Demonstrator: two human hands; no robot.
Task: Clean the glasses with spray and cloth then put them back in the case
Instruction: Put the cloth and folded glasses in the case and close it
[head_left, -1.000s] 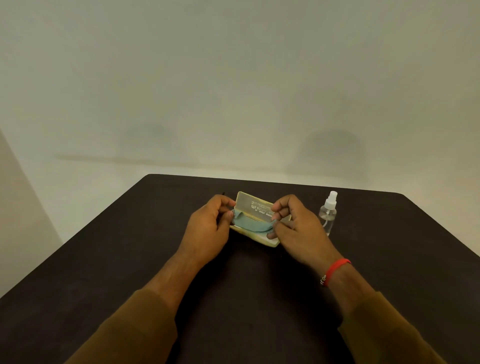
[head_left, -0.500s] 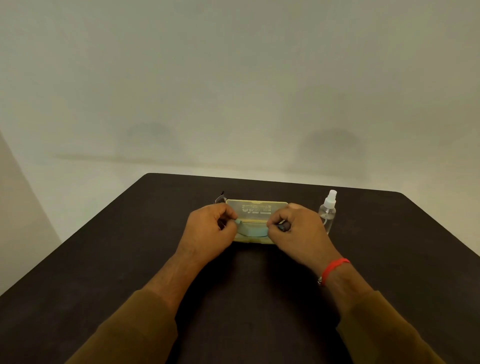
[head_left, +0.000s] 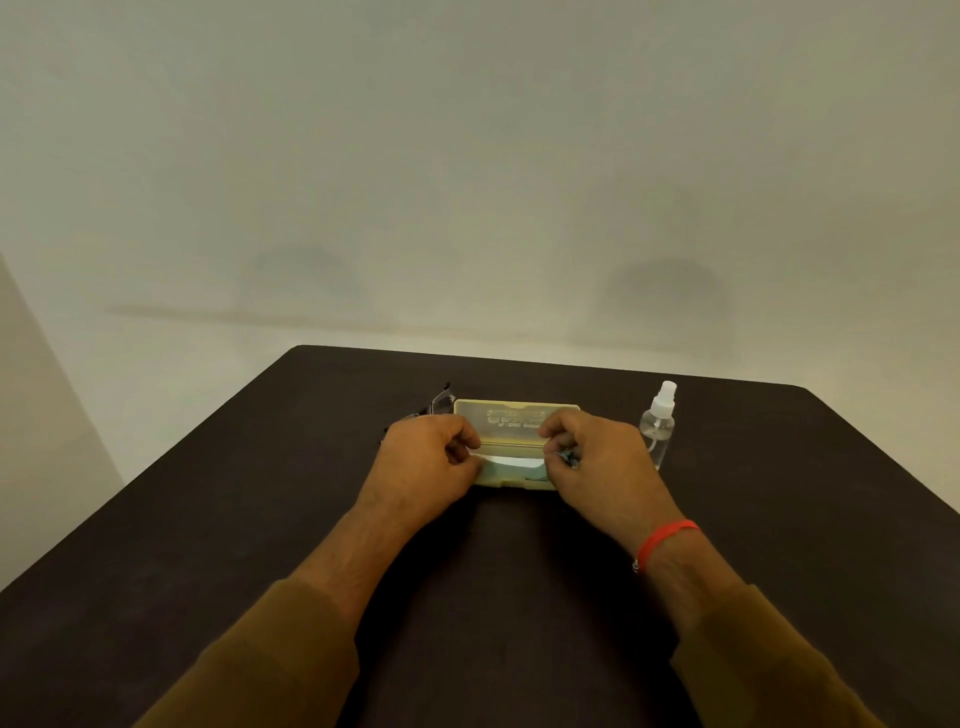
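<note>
The case (head_left: 516, 422) lies open mid-table (head_left: 208, 519), its raised lid printed with writing too blurred to read. The left hand (head_left: 423, 460) and right hand (head_left: 597, 457) each pinch an end of the cloth (head_left: 511, 467) inside the case. The glasses (head_left: 439, 402) lie just left of the case; the spray (head_left: 658, 423) stands to its right.

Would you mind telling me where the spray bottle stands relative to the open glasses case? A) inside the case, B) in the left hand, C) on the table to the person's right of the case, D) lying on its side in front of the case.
C: the spray bottle stands upright on the table, untouched, to the right of the case, beyond the right hand.
</note>
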